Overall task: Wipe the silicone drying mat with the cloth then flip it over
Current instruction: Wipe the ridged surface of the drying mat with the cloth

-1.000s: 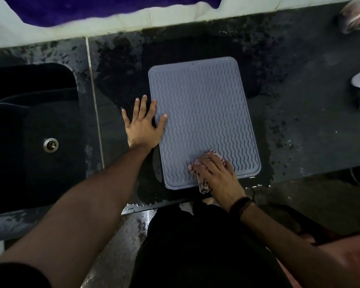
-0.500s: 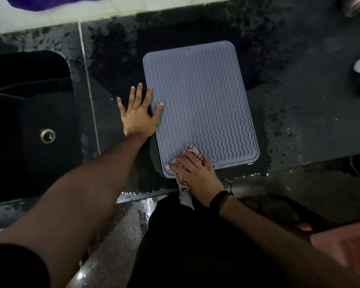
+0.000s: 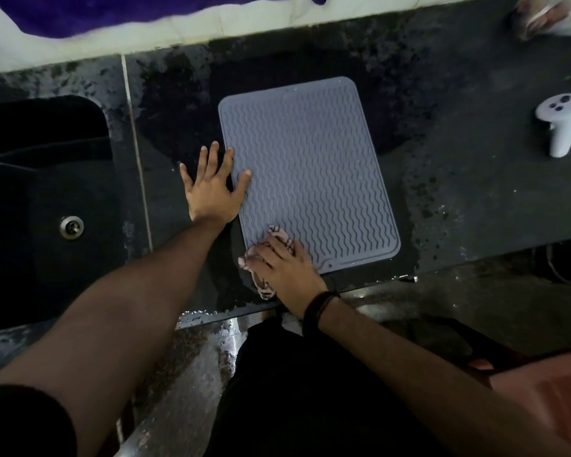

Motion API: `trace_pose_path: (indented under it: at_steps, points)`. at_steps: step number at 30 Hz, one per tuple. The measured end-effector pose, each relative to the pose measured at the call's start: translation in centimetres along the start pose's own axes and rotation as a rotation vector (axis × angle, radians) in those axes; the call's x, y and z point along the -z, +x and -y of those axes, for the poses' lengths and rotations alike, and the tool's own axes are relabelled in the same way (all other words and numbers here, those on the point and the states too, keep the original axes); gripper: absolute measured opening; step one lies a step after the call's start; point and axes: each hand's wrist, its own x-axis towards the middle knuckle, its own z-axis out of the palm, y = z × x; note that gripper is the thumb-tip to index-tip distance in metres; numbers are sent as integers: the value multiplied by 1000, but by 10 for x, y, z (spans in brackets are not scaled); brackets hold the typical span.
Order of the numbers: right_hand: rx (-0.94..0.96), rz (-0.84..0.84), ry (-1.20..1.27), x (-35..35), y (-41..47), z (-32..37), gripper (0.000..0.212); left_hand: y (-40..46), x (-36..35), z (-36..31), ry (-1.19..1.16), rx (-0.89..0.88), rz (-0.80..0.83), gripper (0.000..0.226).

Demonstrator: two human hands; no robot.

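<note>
The right hand [image 3: 285, 268], with a dark band at its wrist, presses flat on a crumpled, pale patterned cloth [image 3: 265, 258], fingers closed over it at the near left corner of the grey rectangular silicone drying mat [image 3: 310, 173]. Part of the cloth sticks out from under the palm toward the counter's near edge. The left hand [image 3: 211, 189] lies open with fingers spread, palm down on the counter just beside the mat's left edge; its thumb and forefinger tip rest on the mat's rim, holding nothing.

The mat lies flat on the dark, wet speckled stone countertop [image 3: 459, 199], its wavy ribbed face up, long side running away from the person. Left of the counter seam sits a black sink basin [image 3: 40, 199] with a round metal drain [image 3: 71, 227]. Well apart to the right, a white handheld controller [image 3: 560, 127] lies on the counter. Along the far edge runs a pale wall strip with purple fabric [image 3: 112, 11] above it.
</note>
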Motion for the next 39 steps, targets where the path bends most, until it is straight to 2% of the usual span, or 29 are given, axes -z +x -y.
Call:
trace_pose_path:
  at_steps: [3,5,8,10,14,21,24,28,31,34,39]
  points:
    - [53,35,24,-2,-22,-12,40,0,-1,0,11,3,-4,73]
    - [48,-8,46,4,-33,-22,38,0,-1,1,16,3,0,74]
    - [-77,-159,86,20,-23,-38,46,2,-1,1,11,10,8,74]
    - [-158,-198,69,29,-1,-48,50,1,-2,1,7,9,8,74]
    - [-211,-98,33,29,29,-58,59,4,0,-1,-21,26,-2,73]
    - [-91,-12,-34,16,-32,-72,51,1,-7,-8,-31,51,-39,70]
    - [-102,-110,44,31,-19,-77,47,1,-9,-6,-24,42,-38,71]
    - [-188,-279,87,58,66,-86,53,1,-9,-7,-4,37,-53,73]
    - [-217,-189,86,63,117,-96,60,3,-12,-6,5,58,-71,75]
    - [-198,-143,39,55,120,-104,64,4,-16,-6,-4,70,-98,72]
    - [-122,-69,5,44,71,-105,48,5,-19,-4,-22,69,-107,72]
